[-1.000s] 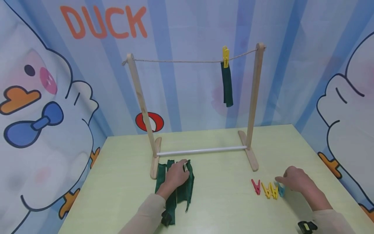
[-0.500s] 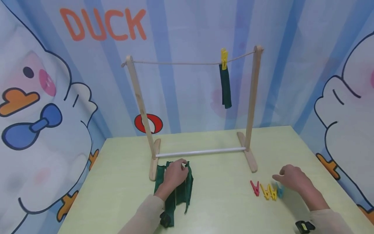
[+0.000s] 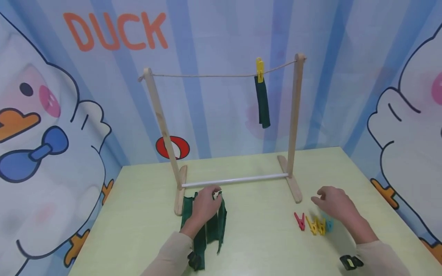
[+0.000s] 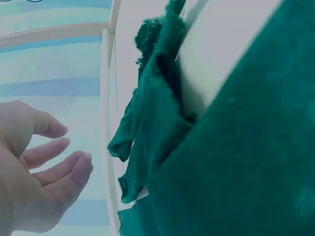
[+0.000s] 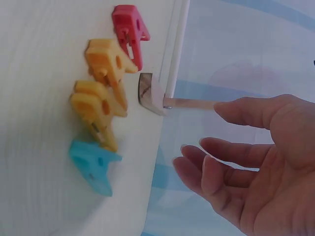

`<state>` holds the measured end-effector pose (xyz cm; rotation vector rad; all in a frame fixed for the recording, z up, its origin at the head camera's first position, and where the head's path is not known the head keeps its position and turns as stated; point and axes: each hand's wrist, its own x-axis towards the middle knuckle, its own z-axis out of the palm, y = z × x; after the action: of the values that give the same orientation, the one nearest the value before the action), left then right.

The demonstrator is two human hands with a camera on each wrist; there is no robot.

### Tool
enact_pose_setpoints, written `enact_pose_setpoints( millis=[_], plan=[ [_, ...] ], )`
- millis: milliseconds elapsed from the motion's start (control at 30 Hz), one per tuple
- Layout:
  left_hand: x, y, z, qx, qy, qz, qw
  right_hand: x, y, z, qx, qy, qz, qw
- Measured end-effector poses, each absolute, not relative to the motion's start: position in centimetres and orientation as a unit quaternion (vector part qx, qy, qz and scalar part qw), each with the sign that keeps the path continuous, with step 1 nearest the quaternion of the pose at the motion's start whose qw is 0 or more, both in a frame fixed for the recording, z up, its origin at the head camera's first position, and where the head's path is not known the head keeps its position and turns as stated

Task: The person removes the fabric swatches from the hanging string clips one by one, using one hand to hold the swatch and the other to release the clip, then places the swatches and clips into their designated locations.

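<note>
My left hand hovers over several dark green cloth pieces spread on the table. In the left wrist view its fingers are loosely bent and hold nothing, with a gap between them and the cloth. My right hand is raised above a row of small clothespins: one red, two yellow and one blue. Seen from the right wrist, its thumb and fingers stand apart with nothing between them. Another green cloth hangs from the rope under a yellow clothespin.
A wooden stand carries the rope between its left post and right post. A white rod joins their feet low over the table. Behind rises a blue striped backdrop with ducks and lettering.
My right hand has shifted slightly left and up over the clothespins. My left hand stays over the cloths. The whole head view has drifted a little to the left.
</note>
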<state>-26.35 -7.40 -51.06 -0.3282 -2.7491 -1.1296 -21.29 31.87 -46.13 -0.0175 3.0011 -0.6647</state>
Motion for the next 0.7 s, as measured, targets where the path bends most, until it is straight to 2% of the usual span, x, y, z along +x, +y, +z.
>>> enact_pose_setpoints(
  millis=[300, 700],
  plan=[
    [-26.6, -7.3, -50.8, -0.108, -0.900, -0.416, 0.080, -21.8, 30.4, -44.9, -0.038, 0.972, -0.231, 0.002],
    [-27.4, -6.9, -48.8, -0.142, -0.845, -0.508, 0.088, -22.9, 28.3, -41.9, -0.118, 0.924, -0.308, -0.194]
  ],
)
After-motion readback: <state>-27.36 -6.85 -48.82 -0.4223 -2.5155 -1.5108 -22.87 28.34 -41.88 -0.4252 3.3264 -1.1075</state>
